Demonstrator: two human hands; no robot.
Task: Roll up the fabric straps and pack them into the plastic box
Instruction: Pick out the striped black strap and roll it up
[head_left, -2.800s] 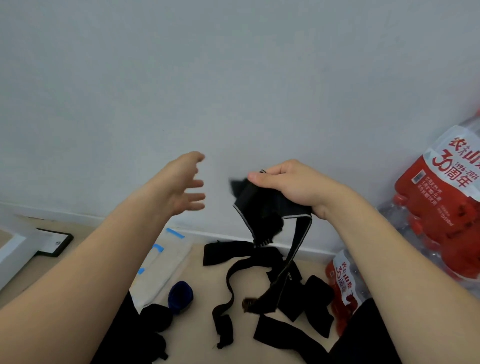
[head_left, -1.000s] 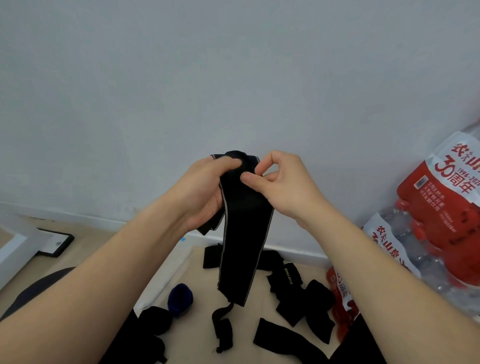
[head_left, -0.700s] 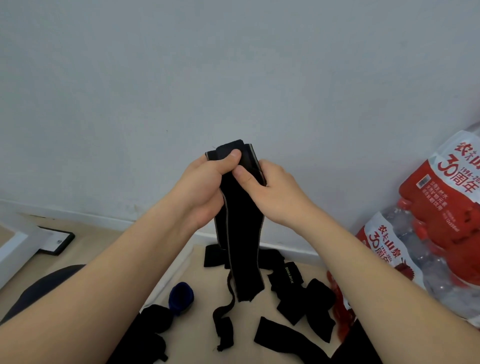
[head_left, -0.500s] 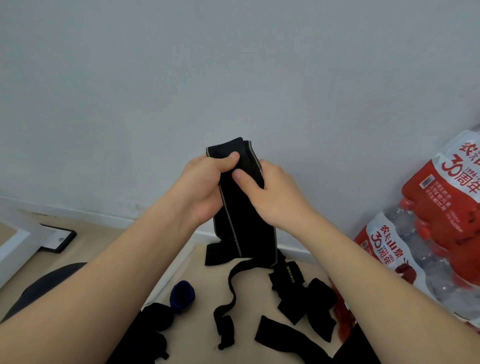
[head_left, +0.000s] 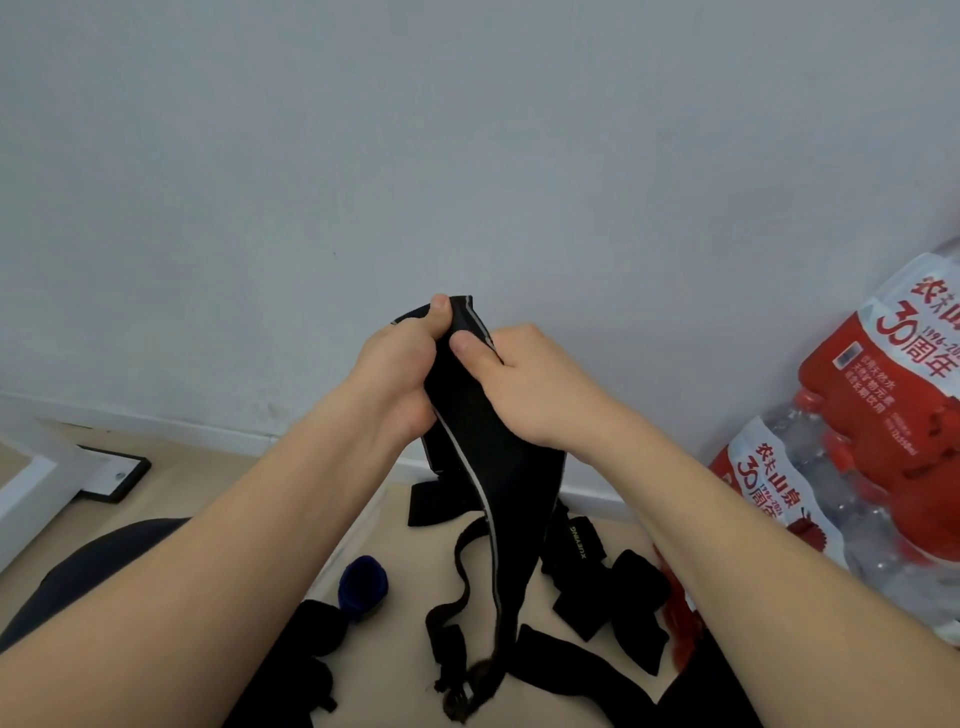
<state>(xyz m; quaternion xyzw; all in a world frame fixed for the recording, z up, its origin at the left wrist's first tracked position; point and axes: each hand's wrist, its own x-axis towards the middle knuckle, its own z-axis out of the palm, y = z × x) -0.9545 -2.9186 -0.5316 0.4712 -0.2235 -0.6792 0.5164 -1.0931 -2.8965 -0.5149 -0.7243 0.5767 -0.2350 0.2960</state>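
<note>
Black fabric strap (head_left: 467, 415), grey-edged: upper end pinched by my left hand (head_left: 395, 384) and right hand (head_left: 535, 395), thumbs pressing it, tail hanging to the floor (head_left: 395, 551) among loose straps (head_left: 571, 660). Best rolled tight from this end, edges kept flush, tail fed up evenly. Plastic box: unseen.

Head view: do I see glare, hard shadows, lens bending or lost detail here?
Head view: light is soft and even, no hard shadows on the wall; head view: only faint sheen on the bottle pack wrap; head view: both forearms look oversized toward the bottom edge, a wide-angle effect; head view: the held strap and the floor straps are so dark that folds barely show.
</note>
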